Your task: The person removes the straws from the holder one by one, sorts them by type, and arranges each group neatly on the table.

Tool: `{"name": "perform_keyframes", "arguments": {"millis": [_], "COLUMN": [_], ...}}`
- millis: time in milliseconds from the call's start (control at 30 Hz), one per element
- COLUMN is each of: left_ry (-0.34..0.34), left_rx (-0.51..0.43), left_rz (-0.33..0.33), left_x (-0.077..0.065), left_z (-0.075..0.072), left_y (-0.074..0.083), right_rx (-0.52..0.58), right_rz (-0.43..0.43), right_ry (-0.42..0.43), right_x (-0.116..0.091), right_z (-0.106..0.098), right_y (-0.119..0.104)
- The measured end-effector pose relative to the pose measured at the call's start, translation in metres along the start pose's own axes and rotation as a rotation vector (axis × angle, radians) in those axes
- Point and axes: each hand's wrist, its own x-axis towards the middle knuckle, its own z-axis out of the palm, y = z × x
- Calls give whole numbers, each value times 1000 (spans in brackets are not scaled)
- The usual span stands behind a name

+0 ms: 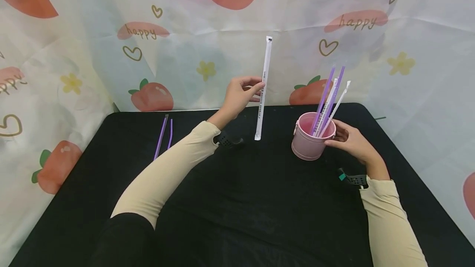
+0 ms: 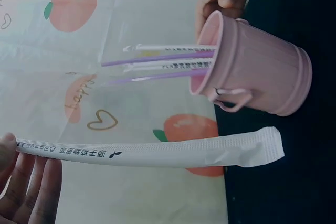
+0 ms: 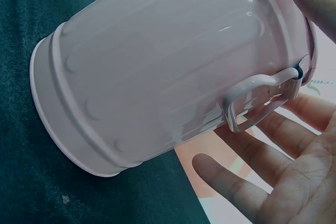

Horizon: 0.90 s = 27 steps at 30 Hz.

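My left hand pinches a long white paper-wrapped straw between thumb and fingers, near its middle. The straw stands almost upright, to the left of a pink bucket. Dark print runs along the wrapper, as the left wrist view shows. Two purple straws and two white wrapped straws lean out of the bucket's mouth. My right hand holds the bucket at its right side near the rim, thumb in front and fingers behind, around the small side handle.
On the left of the black-covered table lie two purple straws, partly hidden behind my left sleeve. A patterned cloth with peaches and hearts hangs behind the table and along its sides.
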Motion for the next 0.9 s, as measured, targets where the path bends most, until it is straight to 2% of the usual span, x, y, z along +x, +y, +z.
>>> {"name": "perform_keyframes", "arguments": {"millis": [567,900], "left_ry": [3,34], "left_rx": [113,108], "left_rz": [-125,-237], "left_x": [-44,-64], "left_z": [-65,-84], "left_y": [-15,-32], "right_rx": [11,7], "right_rz": [-13,-15], "right_ry": [3,2], "right_x": [1,1], "right_z": [0,0], "right_y": [4,2]}}
